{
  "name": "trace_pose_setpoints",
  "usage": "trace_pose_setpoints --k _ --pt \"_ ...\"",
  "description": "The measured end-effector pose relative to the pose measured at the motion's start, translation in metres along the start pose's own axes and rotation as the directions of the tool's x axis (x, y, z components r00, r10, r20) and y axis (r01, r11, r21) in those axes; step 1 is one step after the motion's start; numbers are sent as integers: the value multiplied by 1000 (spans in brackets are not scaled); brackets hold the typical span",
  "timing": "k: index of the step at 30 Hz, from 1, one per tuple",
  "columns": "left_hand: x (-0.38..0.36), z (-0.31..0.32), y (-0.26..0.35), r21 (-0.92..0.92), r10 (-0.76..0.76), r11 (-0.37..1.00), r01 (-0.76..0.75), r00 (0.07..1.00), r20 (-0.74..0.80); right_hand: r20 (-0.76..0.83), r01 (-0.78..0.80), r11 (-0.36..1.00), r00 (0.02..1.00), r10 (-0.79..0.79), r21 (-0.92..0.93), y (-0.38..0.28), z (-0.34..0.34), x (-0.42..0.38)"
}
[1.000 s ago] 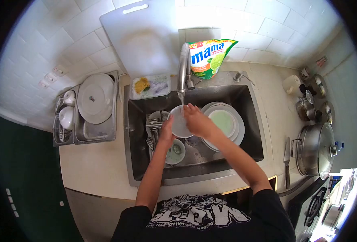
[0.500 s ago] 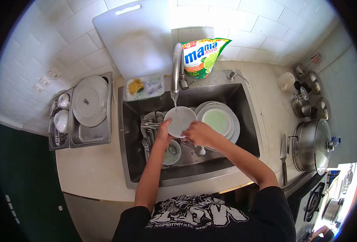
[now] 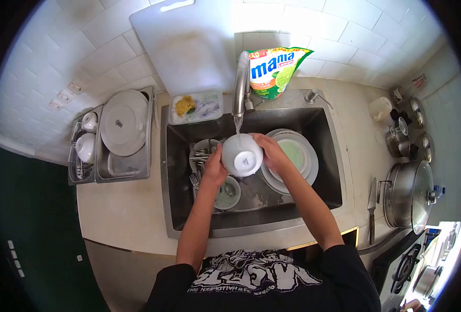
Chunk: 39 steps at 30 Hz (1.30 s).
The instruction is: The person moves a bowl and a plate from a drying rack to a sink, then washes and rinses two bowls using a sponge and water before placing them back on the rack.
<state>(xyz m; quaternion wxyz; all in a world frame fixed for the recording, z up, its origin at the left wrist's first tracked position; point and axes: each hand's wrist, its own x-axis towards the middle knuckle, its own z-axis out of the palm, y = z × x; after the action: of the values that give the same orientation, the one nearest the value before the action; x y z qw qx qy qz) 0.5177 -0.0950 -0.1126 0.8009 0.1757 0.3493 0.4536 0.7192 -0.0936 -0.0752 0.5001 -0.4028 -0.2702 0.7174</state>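
A white bowl (image 3: 242, 154) is turned bottom-up beneath the running faucet (image 3: 241, 86), its foot ring facing me. My left hand (image 3: 215, 167) grips its left rim, and my right hand (image 3: 270, 151) holds the right side. Water lands on the bowl's far edge. Below, in the steel sink (image 3: 261, 225), a stack of plates (image 3: 312, 169) stands on the right with a bowl of greenish liquid (image 3: 294, 154) on top. On the left lie forks and spoons (image 3: 202, 154) over a dish, and a small bowl (image 3: 227, 193) with greenish water and a spoon.
Left of the sink, metal trays (image 3: 122, 169) hold plates and white bowls. Behind stand a sponge tray (image 3: 196, 108), a white cutting board (image 3: 184, 49) and a detergent pouch (image 3: 275, 73). To the right are a knife (image 3: 372, 210), a large lidded pot (image 3: 408, 195) and a stove (image 3: 402, 268).
The bowl has been flipped from its inside facing up to its underside facing me. My right hand has moved from its near edge to its right side. The view has shifted slightly.
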Motion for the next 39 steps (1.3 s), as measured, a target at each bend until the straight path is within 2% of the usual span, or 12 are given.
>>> trace_pose_setpoints --k 3,9,13,17,19,20,24,26,29,32,36,39 --pt "6 19 -14 -19 82 996 -86 980 -180 -197 63 977 975 -104 -206 11 4 11" --pt "4 48 -12 -55 157 983 -177 952 -264 -117 232 734 913 -390 -639 19 -2 17" --pt "0 56 -12 -40 182 978 -204 933 -312 -124 175 577 888 -442 -797 5 20 -4" --pt "-5 58 -13 114 206 978 -177 906 -370 -193 89 932 967 -165 -352 24 3 -3" --pt "-3 51 -15 107 183 983 -152 895 -407 -166 16 981 985 -49 -194 22 4 -10" --pt "-1 48 -16 105 172 984 -141 888 -426 -144 -25 993 990 8 -114 19 5 -13" --pt "5 37 -16 208 204 971 -119 865 -458 -157 -29 946 987 -23 -322 9 11 -11" --pt "1 38 -17 330 288 930 -160 876 -387 -198 -50 969 980 1 -241 6 19 -9" --pt "1 41 -18 247 449 884 -397 868 -213 -150 -100 994 984 94 -34 2 23 -5" --pt "-4 38 -14 -127 228 959 -252 957 -179 -108 -198 965 970 219 173 1 36 -11" --pt "-25 46 -14 -31 250 966 -255 962 -106 -128 -157 929 969 210 335 22 34 -3" --pt "-26 41 -13 -5 225 974 -226 972 -64 -331 98 902 909 -254 -421 39 31 9"
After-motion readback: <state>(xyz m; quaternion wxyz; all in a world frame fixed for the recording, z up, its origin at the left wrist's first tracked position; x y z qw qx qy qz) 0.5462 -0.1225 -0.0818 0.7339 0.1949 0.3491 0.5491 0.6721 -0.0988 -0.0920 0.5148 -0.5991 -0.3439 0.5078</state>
